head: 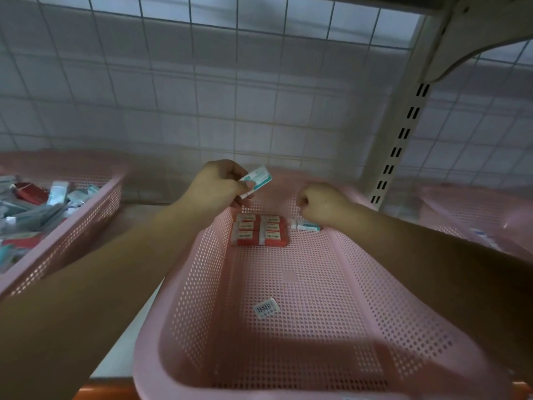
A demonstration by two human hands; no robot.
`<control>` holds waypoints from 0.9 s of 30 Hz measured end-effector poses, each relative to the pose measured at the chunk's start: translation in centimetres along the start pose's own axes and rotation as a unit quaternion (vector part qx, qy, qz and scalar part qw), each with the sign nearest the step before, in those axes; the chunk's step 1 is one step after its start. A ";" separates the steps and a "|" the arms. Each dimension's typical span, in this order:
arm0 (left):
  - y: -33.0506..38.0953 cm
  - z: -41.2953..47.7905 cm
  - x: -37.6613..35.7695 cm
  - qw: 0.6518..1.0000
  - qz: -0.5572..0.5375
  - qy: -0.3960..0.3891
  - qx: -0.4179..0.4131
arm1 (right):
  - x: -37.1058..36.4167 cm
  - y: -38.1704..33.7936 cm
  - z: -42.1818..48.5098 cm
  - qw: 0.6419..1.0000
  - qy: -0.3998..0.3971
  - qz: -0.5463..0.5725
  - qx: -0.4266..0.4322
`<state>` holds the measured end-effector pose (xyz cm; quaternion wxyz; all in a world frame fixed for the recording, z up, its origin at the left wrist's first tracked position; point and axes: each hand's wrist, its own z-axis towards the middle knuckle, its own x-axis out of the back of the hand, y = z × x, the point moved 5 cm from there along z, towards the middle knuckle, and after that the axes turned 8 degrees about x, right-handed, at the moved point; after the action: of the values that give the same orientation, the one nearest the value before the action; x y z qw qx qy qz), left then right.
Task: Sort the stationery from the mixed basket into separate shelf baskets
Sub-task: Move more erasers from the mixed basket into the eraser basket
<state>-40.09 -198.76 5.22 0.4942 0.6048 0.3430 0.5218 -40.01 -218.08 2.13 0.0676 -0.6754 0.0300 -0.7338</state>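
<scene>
Bare forearms (115,269) run to bare left hand (215,187) and right hand (323,202).

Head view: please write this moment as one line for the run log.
left hand pinches teal-white box over pink basket | right hand fisted above second teal-white box | red packs inside

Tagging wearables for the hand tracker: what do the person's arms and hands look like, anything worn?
Left forearm and right forearm are bare to the frame edge: no sleeves, no gloves. Left hand and right hand show no ring, watch or wristband; slight blur limits fine detail.
</scene>
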 end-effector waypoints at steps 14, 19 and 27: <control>-0.2 0.0 -0.1 0.999 0.040 -0.010 -0.013 | -1.8 -0.3 -0.1 0.997 -0.053 -0.054 0.025; -0.2 -0.1 -0.2 0.997 0.066 -0.016 -0.021 | -1.5 -0.3 -0.4 0.998 -0.046 -0.035 0.033; -0.2 0.0 0.2 0.999 0.026 0.011 -0.045 | 5.2 -2.6 -2.0 0.960 0.226 0.145 0.078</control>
<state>-39.99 -198.54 5.09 0.5037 0.5846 0.3090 0.5559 -42.60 -216.28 7.47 0.2178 -0.4730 0.0849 -0.8495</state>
